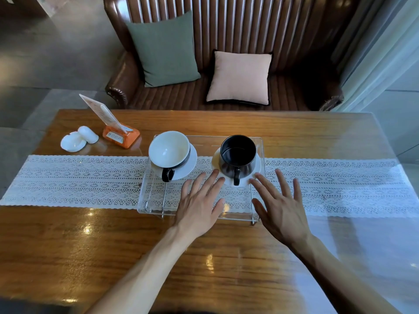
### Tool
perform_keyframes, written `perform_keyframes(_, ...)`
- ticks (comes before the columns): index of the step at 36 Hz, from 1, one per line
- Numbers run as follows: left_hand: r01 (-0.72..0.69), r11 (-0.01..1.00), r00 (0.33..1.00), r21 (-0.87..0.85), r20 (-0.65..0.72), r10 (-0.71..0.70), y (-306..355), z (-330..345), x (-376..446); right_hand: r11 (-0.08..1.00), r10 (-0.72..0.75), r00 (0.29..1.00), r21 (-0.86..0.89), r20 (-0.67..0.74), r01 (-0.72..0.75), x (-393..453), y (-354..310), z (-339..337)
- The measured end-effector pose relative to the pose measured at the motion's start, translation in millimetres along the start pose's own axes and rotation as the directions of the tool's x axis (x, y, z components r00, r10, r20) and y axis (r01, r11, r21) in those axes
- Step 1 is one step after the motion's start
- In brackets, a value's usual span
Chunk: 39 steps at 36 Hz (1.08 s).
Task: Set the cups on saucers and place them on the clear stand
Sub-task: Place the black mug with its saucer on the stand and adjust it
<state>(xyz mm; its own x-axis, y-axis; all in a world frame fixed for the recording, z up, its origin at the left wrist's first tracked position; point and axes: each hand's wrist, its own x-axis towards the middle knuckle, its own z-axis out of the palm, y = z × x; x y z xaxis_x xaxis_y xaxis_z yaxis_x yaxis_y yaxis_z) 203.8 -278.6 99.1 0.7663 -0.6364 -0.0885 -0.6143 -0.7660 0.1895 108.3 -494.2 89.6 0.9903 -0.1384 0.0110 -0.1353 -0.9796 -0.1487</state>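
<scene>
Hands lie flat and released at frame centre: left hand (199, 205) and right hand (280, 207) flank the black cup (238, 155) on its saucer (255, 177), fingertips seemingly touching the rim.

White-lined cup (169, 150) with black outside and handle; all-black cup (238, 155); white saucers (192, 163); clear stand (199, 211); white lace runner (79, 180) with punched floral rows; glossy amber wood-grain table (226, 257); orange sign base (121, 134); green cushion (164, 48), pale pink cushion (240, 78); ribbed brown leather sofa (249, 23)
</scene>
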Motion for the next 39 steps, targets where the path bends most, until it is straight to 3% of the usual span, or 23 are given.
perform_keyframes(39,-0.003,0.999,1.0,-0.039,0.009,0.004,6.1,8.8,3.4,0.994,0.102,0.994,-0.027,-0.044,-0.104,6.5,-17.6,-7.7)
